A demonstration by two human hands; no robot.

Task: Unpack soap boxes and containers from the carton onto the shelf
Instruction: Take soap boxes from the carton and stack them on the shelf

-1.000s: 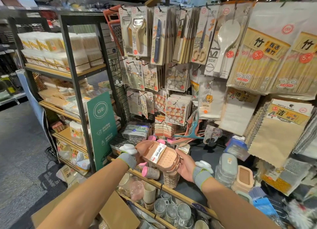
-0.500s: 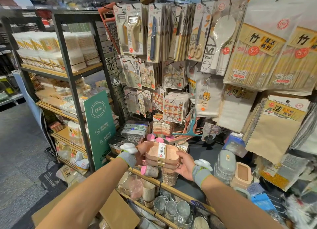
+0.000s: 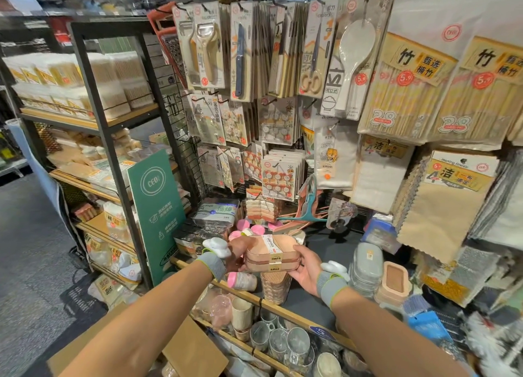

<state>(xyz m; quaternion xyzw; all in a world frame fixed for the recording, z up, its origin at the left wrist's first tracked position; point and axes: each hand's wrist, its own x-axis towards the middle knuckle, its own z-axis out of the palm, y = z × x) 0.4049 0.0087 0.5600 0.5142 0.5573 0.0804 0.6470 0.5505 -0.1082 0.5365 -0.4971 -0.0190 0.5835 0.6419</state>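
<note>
Right now you hold two peach soap boxes, one flat on the other, directly above the peach stack standing on the shelf; whether they touch it cannot be told. Your left hand grips their left end, and your right hand cups the right end. Right of that stack stand grey soap boxes. Left of it leans a green sign. Below-left of it, nearest you, lies the carton.
</note>
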